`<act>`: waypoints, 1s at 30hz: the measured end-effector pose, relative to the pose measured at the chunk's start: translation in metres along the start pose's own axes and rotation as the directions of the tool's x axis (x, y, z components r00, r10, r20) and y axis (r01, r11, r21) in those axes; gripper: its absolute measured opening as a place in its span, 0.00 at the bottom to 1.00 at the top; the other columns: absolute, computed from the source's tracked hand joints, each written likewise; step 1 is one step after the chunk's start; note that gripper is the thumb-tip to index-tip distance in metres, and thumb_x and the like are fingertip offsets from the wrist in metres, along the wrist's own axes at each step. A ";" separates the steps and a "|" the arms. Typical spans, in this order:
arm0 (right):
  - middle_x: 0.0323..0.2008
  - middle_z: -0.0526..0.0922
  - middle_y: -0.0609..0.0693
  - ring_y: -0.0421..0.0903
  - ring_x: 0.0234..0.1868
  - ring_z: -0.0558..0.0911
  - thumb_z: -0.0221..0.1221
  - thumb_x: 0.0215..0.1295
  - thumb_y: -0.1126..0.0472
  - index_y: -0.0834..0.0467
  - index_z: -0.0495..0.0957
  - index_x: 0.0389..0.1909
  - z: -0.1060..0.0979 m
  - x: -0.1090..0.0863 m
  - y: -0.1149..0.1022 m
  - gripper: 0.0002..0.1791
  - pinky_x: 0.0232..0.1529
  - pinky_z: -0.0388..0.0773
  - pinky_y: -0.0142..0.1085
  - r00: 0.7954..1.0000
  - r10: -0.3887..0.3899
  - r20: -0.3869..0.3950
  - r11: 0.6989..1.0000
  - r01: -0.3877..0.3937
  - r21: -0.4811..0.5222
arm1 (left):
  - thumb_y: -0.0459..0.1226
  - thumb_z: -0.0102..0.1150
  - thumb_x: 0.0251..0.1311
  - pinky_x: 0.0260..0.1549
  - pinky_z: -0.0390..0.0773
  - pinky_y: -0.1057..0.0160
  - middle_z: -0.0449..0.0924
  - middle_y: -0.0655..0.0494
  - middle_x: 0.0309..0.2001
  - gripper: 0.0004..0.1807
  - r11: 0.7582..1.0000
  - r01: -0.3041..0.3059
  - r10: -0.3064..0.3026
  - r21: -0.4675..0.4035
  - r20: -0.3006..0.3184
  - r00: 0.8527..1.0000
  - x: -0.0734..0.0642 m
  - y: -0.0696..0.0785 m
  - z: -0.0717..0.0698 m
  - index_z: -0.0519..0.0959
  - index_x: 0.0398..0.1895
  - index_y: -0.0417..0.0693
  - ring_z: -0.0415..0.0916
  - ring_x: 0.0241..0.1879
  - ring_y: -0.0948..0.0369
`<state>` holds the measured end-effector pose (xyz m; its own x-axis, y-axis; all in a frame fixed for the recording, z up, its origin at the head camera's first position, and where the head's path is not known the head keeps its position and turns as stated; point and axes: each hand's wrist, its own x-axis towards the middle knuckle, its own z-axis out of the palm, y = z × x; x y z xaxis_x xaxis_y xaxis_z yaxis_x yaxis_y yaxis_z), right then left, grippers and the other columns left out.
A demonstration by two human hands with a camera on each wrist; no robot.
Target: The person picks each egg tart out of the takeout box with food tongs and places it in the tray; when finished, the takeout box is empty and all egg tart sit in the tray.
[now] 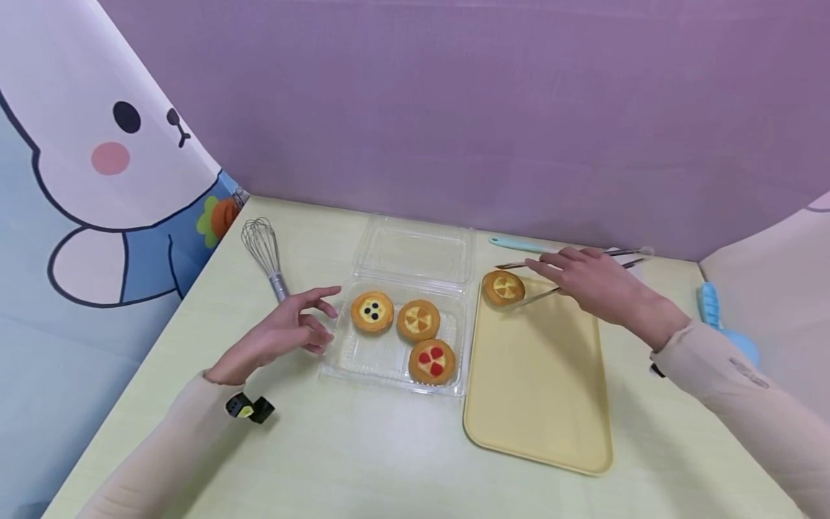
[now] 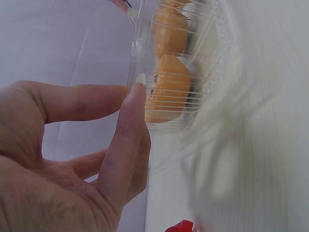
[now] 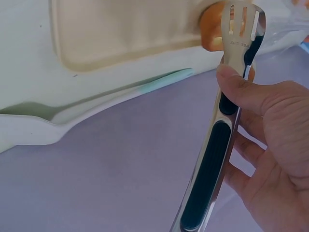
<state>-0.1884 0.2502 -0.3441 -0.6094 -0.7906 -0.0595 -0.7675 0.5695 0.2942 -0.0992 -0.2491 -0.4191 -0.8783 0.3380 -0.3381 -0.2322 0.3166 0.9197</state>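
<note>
Shows as pale wood-grain table (image 1: pixel 389 454); bears wire whisk (image 1: pixel 274 272) aslant near left edge. Carries clear plastic clamshell box (image 1: pixel 372 360) at middle, with folded-open lid (image 1: pixel 418 250) toward back. Just right of box, holds pale yellow rectangular tray (image 1: pixel 538 404). Behind tray, bears white spatula (image 3: pixel 34 129) with mint handle (image 1: pixel 521 245); near right edge, blue utensil (image 1: pixel 710 306), partly hidden.

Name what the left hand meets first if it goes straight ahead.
The left hand would likely meet the clear plastic container first; depth is unclear, so they may be touching.
</note>
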 end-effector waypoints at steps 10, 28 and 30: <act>0.65 0.81 0.57 0.60 0.65 0.79 0.69 0.62 0.67 0.55 0.69 0.75 -0.028 0.011 -0.024 0.39 0.61 0.80 0.57 0.996 0.016 -0.084 0.998 -0.011 0.057 | 0.18 0.49 0.56 0.39 0.89 0.60 0.67 0.29 0.62 0.48 1.000 0.004 -0.004 0.016 -0.005 1.000 0.000 0.000 0.000 0.52 0.83 0.42 0.83 0.38 0.58; 0.68 0.79 0.53 0.53 0.64 0.81 0.66 0.69 0.59 0.53 0.63 0.79 -0.029 0.087 -0.118 0.39 0.52 0.85 0.47 0.990 -0.104 -0.090 0.988 0.113 0.106 | 0.17 0.50 0.57 0.38 0.89 0.60 0.67 0.30 0.62 0.48 1.000 0.024 -0.024 0.006 -0.019 1.000 0.000 0.004 0.002 0.52 0.84 0.43 0.83 0.38 0.58; 0.67 0.80 0.52 0.52 0.63 0.81 0.67 0.68 0.59 0.52 0.63 0.79 -0.027 0.095 -0.124 0.40 0.51 0.85 0.45 0.992 -0.098 -0.078 0.988 0.106 0.111 | 0.18 0.51 0.57 0.38 0.90 0.60 0.67 0.31 0.62 0.48 1.000 0.029 -0.028 0.004 -0.021 0.999 0.000 0.004 0.002 0.53 0.83 0.43 0.83 0.38 0.58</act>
<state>-0.1459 0.0986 -0.3600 -0.5142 -0.8576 -0.0131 -0.8451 0.5039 0.1787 -0.0990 -0.2460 -0.4161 -0.8799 0.3102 -0.3599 -0.2556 0.3293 0.9090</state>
